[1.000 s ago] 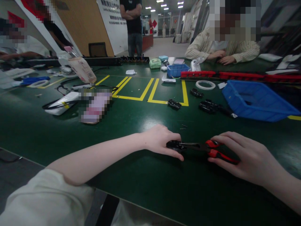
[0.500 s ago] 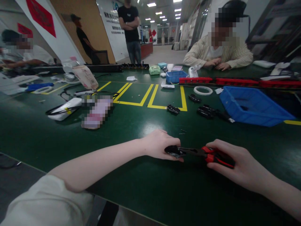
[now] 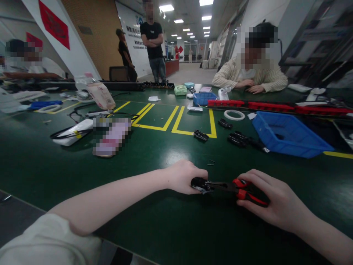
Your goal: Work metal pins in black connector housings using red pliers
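My left hand [image 3: 184, 176] is closed around a small black plastic part [image 3: 200, 184], whose right end sticks out past the fingers. In my right hand [image 3: 273, 200] is a pair of pliers [image 3: 239, 188] with red and black handles. Their long dark jaws point left and meet the end of the black part; how firmly they bite cannot be made out. Two thin metal pins [image 3: 211, 162] lie on the green table [image 3: 154, 221] just beyond my hands. Farther off rest similar black parts [image 3: 200, 135], [image 3: 237, 139].
A blue bin [image 3: 292, 136] stands at the right, near a white tape roll [image 3: 234, 115] and long red strips [image 3: 250, 106]. Leftward lie a phone [image 3: 112, 138], a white pouch [image 3: 73, 133] and a tilted bottle [image 3: 100, 95]. A person in a striped shirt [image 3: 249, 75] sits opposite.
The view has tilted slightly, so the table's things sit lower. The pliers stay at the black part, their handles looking slightly more spread. A person in the background has shifted right.
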Motion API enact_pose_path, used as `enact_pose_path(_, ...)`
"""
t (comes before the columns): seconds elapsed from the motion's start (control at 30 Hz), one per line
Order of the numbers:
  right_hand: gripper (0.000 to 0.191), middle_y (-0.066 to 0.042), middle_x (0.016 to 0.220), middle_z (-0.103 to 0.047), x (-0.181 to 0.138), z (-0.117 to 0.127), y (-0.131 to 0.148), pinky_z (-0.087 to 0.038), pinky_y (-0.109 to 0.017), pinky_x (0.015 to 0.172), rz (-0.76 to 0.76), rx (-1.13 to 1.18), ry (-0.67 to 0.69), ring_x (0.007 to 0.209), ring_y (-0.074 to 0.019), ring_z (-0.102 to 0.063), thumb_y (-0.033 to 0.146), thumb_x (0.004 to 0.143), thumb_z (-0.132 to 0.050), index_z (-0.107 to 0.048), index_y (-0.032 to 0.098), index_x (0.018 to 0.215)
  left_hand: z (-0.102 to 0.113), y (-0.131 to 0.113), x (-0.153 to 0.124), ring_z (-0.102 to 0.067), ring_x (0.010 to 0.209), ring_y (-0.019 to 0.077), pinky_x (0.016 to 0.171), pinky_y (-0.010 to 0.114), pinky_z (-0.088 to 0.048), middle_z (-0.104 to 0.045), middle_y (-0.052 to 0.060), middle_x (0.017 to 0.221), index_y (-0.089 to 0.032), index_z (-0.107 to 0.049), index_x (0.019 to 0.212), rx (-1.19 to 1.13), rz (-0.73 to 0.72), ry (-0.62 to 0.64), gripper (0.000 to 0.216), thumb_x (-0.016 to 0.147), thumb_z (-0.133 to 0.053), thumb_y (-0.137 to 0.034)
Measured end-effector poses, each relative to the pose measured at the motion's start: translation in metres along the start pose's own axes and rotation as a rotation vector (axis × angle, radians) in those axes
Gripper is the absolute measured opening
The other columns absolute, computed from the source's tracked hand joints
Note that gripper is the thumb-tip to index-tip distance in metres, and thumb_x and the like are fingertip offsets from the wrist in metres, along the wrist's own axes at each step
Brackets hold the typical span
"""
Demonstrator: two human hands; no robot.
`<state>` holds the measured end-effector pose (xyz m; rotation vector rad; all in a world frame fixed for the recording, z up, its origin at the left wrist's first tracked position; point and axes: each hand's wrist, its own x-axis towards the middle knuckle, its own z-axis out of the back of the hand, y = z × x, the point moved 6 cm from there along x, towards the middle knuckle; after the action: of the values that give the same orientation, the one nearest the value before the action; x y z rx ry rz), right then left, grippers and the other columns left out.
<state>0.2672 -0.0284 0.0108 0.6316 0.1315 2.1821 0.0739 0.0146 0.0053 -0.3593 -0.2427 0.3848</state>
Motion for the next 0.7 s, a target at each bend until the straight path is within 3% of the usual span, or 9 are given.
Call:
enact_pose_path(0.23, 0.035, -0.008, 0.097, -0.064, -0.001, 0.0, -0.001, -0.055, -0.034, 0.068, -0.02, -0.01, -0.02, 0.081, -0.0209, -0.064, 0.045, 0.08, -0.063, -0.057, 0.023, 0.107, -0.002, 0.0, 0.0, -0.058, 0.058, 0.0109, 0.054, 0.021, -0.038, -0.061, -0.005, 0.064, -0.018, -0.058, 0.086, 0.013, -0.008, 0.022, 0.017, 0.082, -0.064, -0.033)
enact_pose_path(0.43, 0.027, -0.006, 0.091, -0.064, 0.001, -0.006, 0.001, -0.054, -0.032, 0.064, -0.149, 0.14, 0.105, 0.075, -0.0191, -0.063, 0.041, 0.079, -0.062, -0.059, 0.024, 0.1, -0.003, -0.007, -0.001, -0.06, 0.064, 0.0121, 0.059, 0.025, -0.038, -0.067, -0.002, 0.076, -0.018, -0.055, 0.087, 0.149, -0.085, 0.032, 0.014, 0.082, -0.064, -0.028)
enact_pose_path(0.7, 0.023, -0.005, 0.09, -0.065, 0.004, -0.003, 0.003, -0.054, -0.032, 0.064, -0.202, 0.194, 0.137, 0.076, -0.0188, -0.063, 0.04, 0.08, -0.06, -0.061, 0.024, 0.096, -0.004, -0.009, 0.0, -0.061, 0.066, 0.012, 0.059, 0.025, -0.037, -0.068, -0.002, 0.078, -0.018, -0.055, 0.087, 0.191, -0.11, -0.012, 0.014, 0.082, -0.064, -0.028)
